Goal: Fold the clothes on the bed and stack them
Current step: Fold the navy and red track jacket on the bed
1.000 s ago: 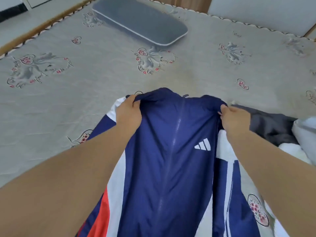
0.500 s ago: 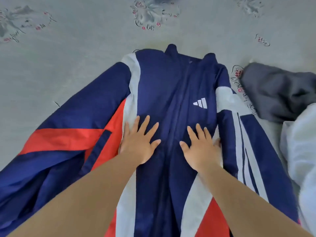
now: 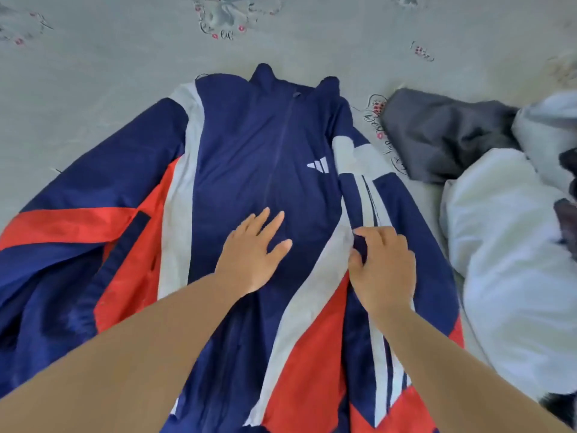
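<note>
We have one track jacket (image 3: 262,170) spread front-up on the bed (image 3: 93,89), navy with white and red panels, collar at the far end and hem running off the near edge of view, so its long axis runs straight away from us. Its zip line lies almost between our two hands. Our left hand (image 3: 253,254) rests flat on the navy chest panel, fingers straight and spread, pinning the body. Our right hand (image 3: 382,264) is curled and pinches a fold of navy cloth at the seam where the right sleeve (image 3: 415,226) meets the body. That sleeve lies close along the jacket's right side, just under this hand; the left sleeve (image 3: 84,195) sprawls well out to the left, far from either hand. So the right sleeve looks to us like the next part to fold across, with the right hand the nearer one.

To the right lie a crumpled dark grey garment (image 3: 437,135), one, and a white heap (image 3: 505,245) whose count we cannot tell, with some dark cloth showing in it. No folded stack is in view yet
</note>
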